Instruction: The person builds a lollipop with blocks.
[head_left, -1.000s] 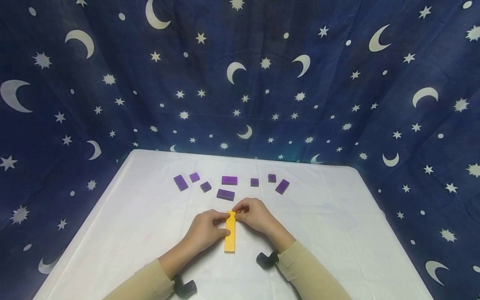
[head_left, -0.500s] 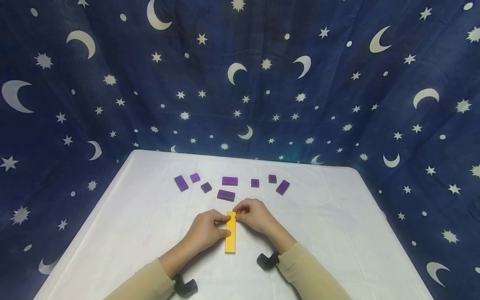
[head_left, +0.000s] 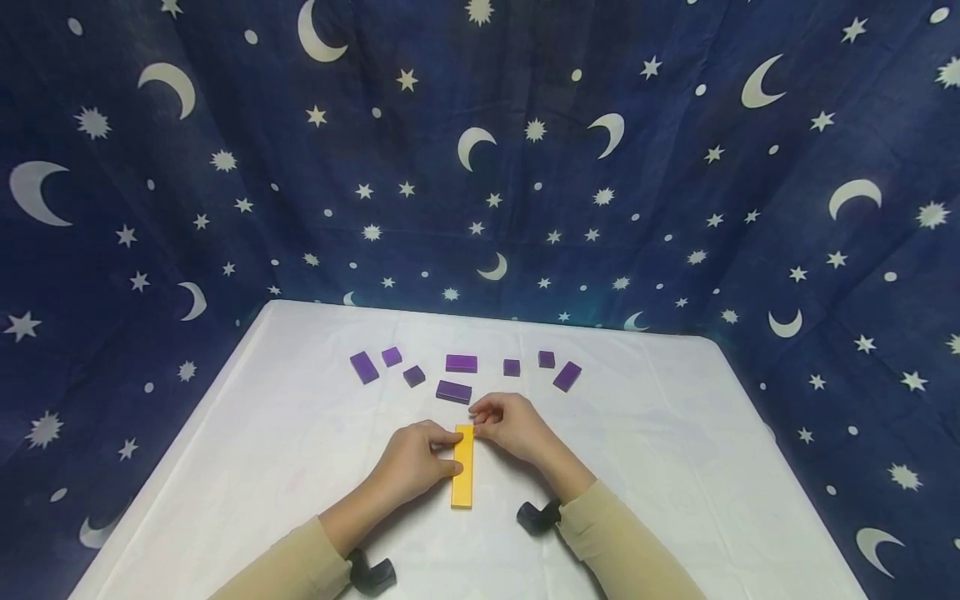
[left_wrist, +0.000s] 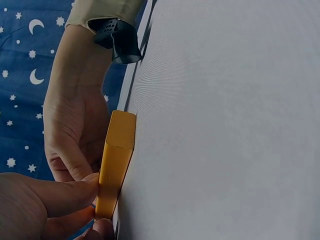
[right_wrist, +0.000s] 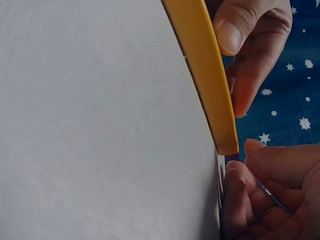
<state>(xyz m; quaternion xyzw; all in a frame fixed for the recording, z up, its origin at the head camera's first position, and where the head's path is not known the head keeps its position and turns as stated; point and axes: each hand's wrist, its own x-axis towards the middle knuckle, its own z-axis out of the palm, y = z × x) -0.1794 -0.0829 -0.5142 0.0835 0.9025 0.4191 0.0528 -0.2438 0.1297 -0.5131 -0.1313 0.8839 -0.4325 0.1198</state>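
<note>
A long yellow block (head_left: 462,489) lies on the white table, pointing away from me. My left hand (head_left: 411,454) holds it from the left, with the thumb lower down and a forefinger close to the far end. In the left wrist view the thumb and fingers bend in against the yellow block (left_wrist: 114,165). My right hand (head_left: 513,427) is at the far right corner, fingers loosely curved. The right wrist view shows a gap between the right fingertips (right_wrist: 254,155) and the block's end, with nothing pinched.
Several purple pieces lie beyond the hands: oblong blocks (head_left: 461,363) and small cubes (head_left: 512,367). The nearest oblong purple block (head_left: 453,392) is just past the yellow one. A dark blue curtain (head_left: 480,167) with moons and stars surrounds the white table (head_left: 300,417).
The right fingers have come off the yellow block's far end and lifted slightly away. A line across the block near that end, visible a second ago, no longer shows. The left hand keeps its hold.
</note>
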